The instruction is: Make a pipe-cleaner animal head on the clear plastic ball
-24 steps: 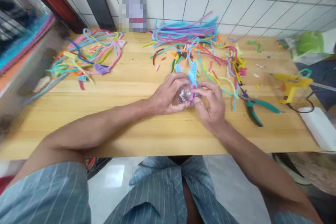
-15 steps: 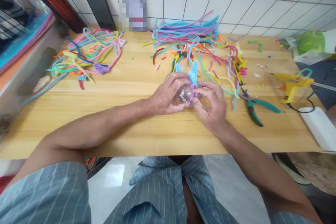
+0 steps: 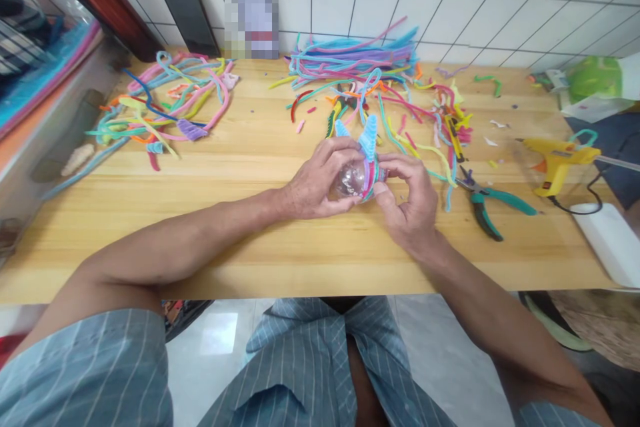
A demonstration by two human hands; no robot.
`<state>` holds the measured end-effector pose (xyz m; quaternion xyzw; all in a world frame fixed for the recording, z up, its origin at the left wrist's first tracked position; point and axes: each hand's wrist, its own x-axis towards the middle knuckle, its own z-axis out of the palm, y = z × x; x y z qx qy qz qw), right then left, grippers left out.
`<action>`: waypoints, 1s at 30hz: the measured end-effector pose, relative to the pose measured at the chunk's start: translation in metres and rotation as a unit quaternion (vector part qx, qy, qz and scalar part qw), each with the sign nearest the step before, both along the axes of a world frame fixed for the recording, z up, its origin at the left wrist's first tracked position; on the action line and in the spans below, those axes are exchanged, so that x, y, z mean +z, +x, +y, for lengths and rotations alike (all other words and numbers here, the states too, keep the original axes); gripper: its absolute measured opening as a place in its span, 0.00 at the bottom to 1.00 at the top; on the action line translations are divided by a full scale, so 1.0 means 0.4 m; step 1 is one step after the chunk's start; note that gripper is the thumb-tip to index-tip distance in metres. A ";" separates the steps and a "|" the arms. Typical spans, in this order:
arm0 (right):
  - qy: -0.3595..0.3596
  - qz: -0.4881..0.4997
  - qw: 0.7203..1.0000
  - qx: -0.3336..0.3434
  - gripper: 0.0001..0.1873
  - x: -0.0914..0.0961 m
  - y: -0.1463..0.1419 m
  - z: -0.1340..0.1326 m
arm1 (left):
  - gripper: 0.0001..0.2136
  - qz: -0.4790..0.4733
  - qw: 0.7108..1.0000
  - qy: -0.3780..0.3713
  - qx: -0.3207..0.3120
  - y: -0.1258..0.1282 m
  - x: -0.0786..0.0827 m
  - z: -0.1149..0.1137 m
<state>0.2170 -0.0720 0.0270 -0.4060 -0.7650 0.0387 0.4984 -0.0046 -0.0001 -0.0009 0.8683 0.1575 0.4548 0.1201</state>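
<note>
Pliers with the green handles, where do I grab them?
Grip the pliers by their green handles, coming from the right: they splay toward that side, flat on the table, while the metal nose points left at the pipe cleaners.

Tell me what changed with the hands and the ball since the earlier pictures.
The right hand slid a little to the right and rolled back, so more of the pink and teal band around the clear ball shows; its thumb presses that band. Nothing was taken up or let go. The left hand kept cupping the ball, and the pliers, glue gun and loose pipe cleaners stayed put.
</note>
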 end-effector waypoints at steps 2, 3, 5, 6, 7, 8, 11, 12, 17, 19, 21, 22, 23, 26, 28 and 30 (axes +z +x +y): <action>-0.003 0.006 1.000 -0.001 0.18 -0.002 0.000 -0.001 | 0.34 -0.005 1.000 0.003 -0.001 0.000 0.000 0.000; -0.002 0.007 1.000 -0.002 0.18 -0.003 0.000 -0.001 | 0.34 -0.008 1.000 0.002 0.002 -0.001 0.000 0.001; 0.002 0.004 1.000 -0.004 0.19 -0.006 0.001 0.000 | 0.33 -0.012 1.000 -0.005 0.012 -0.002 0.001 0.002; 0.004 0.000 1.000 -0.006 0.20 -0.007 0.001 0.002 | 0.33 -0.015 1.000 -0.012 0.017 -0.002 0.001 0.003; 0.006 -0.004 1.000 -0.008 0.21 -0.009 0.002 0.003 | 0.33 -0.017 0.999 -0.018 0.022 -0.003 0.001 0.005; 0.007 -0.009 1.000 -0.009 0.23 -0.011 0.002 0.005 | 0.33 -0.021 0.999 -0.024 0.025 -0.004 0.001 0.006; 0.004 -0.019 1.000 -0.006 0.28 -0.019 -0.001 0.009 | 0.33 -0.034 0.998 -0.035 0.026 -0.006 -0.002 0.010; 0.001 -0.021 1.000 -0.004 0.30 -0.022 -0.003 0.010 | 0.33 -0.035 0.998 -0.038 0.026 -0.006 -0.002 0.011; -0.011 -0.035 0.999 0.003 0.35 -0.033 -0.009 0.011 | 0.33 -0.033 0.998 -0.036 0.027 -0.008 -0.004 0.014; -0.009 -0.039 0.999 0.002 0.36 -0.034 -0.010 0.011 | 0.33 -0.033 0.998 -0.036 0.029 -0.008 -0.005 0.014; -0.004 -0.041 0.999 0.001 0.36 -0.033 -0.012 0.010 | 0.34 -0.036 0.998 -0.039 0.029 -0.008 -0.006 0.014; 0.000 -0.041 0.999 0.000 0.35 -0.032 -0.012 0.010 | 0.34 -0.038 0.998 -0.040 0.028 -0.008 -0.006 0.015; 0.004 -0.041 0.999 -0.002 0.35 -0.032 -0.013 0.010 | 0.34 -0.039 0.998 -0.041 0.027 -0.008 -0.006 0.015; 0.003 -0.042 0.999 -0.008 0.34 -0.030 -0.016 0.007 | 0.34 -0.030 0.998 -0.046 0.029 -0.009 -0.006 0.014; -0.006 -0.046 0.999 -0.009 0.35 -0.030 -0.017 0.005 | 0.33 -0.019 0.998 -0.049 0.035 -0.010 -0.004 0.014; -0.015 -0.048 0.999 -0.009 0.36 -0.031 -0.018 0.004 | 0.33 -0.015 0.998 -0.049 0.041 -0.010 -0.003 0.015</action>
